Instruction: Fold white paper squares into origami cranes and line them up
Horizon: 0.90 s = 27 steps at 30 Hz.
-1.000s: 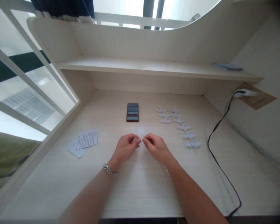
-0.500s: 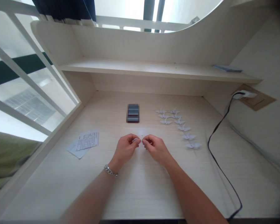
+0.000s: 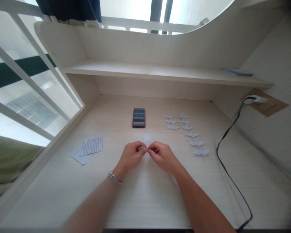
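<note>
Over the middle of the desk, my left hand (image 3: 134, 155) is closed in a pinch on a small piece of folded white paper (image 3: 141, 149), mostly hidden by the fingers. My right hand (image 3: 161, 156) pinches at the paper's right end, its fingertips meeting those of the left. Several white paper cranes (image 3: 194, 142) stand in a staggered double row to the right of my hands. Beyond them lies a dark phone (image 3: 138, 118) with a blurred screen. A silver chain bracelet (image 3: 114, 178) circles my left wrist.
Two overlapping paper sheets (image 3: 91, 146), one with writing, lie on the left of the desk (image 3: 145, 200). A black cable (image 3: 224, 161) runs from a white plug (image 3: 254, 98) down the right side. A shelf (image 3: 145, 69) spans the back, carrying a flat bluish item (image 3: 237, 72).
My hands have come together, the fingertips closing the small gap between them. They also sit slightly lower in view. The cranes, phone and sheets have stayed in place.
</note>
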Each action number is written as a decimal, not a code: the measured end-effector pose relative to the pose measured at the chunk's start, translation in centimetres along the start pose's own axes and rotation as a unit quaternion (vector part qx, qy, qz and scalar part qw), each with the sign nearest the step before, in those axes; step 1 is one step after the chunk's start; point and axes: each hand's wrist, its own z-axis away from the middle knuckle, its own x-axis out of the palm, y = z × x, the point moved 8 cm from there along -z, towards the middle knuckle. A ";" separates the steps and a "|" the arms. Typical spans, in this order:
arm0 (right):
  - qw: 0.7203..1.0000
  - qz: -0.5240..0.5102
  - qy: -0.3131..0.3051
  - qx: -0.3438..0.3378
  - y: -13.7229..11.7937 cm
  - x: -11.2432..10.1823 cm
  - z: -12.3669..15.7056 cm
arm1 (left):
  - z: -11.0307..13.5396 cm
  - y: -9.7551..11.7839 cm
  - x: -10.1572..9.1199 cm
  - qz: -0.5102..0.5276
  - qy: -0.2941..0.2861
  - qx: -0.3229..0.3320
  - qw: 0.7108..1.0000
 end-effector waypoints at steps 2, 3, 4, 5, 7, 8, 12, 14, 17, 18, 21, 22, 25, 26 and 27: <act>1.000 0.004 -0.011 0.018 0.3 0.1 0.0 | 0.0 0.0 0.2 -0.005 -0.008 -0.004 1.000; 0.999 0.005 -0.015 0.028 0.5 0.1 0.0 | 0.1 -0.1 0.3 -0.005 -0.011 -0.007 1.000; 0.999 0.005 -0.015 0.037 0.6 0.1 0.0 | 0.1 -0.1 0.4 -0.004 -0.015 -0.009 1.000; 0.999 0.006 -0.013 0.045 0.8 0.1 0.0 | 0.1 -0.1 0.6 -0.002 -0.017 -0.010 1.000; 0.998 0.004 -0.007 0.057 1.0 0.0 0.0 | 0.0 -0.2 0.7 0.006 -0.019 -0.011 1.000; 0.998 0.003 -0.005 0.061 1.1 0.0 0.1 | -0.1 -0.3 0.6 0.014 -0.017 -0.012 1.000; 0.998 -0.002 -0.001 0.067 1.7 -0.5 0.1 | -0.5 -1.0 -0.5 0.061 0.004 -0.024 0.998; 0.997 -0.012 0.003 0.072 1.9 -0.8 0.0 | -0.7 -1.4 -1.5 0.076 0.033 -0.028 0.996; 0.996 -0.053 0.013 0.068 1.7 -0.9 -0.2 | -0.7 -1.5 -1.6 0.066 0.029 -0.023 0.997; 0.996 -0.066 0.012 0.060 1.5 -0.7 -0.2 | -0.6 -1.4 -1.2 0.060 0.015 -0.019 0.998; 0.997 -0.068 -0.013 0.036 0.7 0.2 -0.2 | -0.3 -1.0 -0.1 0.036 -0.012 -0.007 0.999; 0.998 -0.058 -0.018 0.036 0.7 0.4 -0.2 | -0.3 -1.0 0.2 0.029 -0.016 -0.007 0.999; 0.998 -0.031 -0.017 0.045 1.1 0.3 -0.1 | -0.3 -1.1 0.3 0.028 -0.015 -0.012 0.999; 0.998 -0.028 -0.010 0.051 1.3 0.1 -0.1 | -0.4 -1.3 0.2 0.035 -0.008 -0.014 0.999; 0.998 -0.027 -0.001 0.056 1.5 -0.2 -0.1 | -0.5 -1.4 -0.1 0.044 0.002 -0.017 0.999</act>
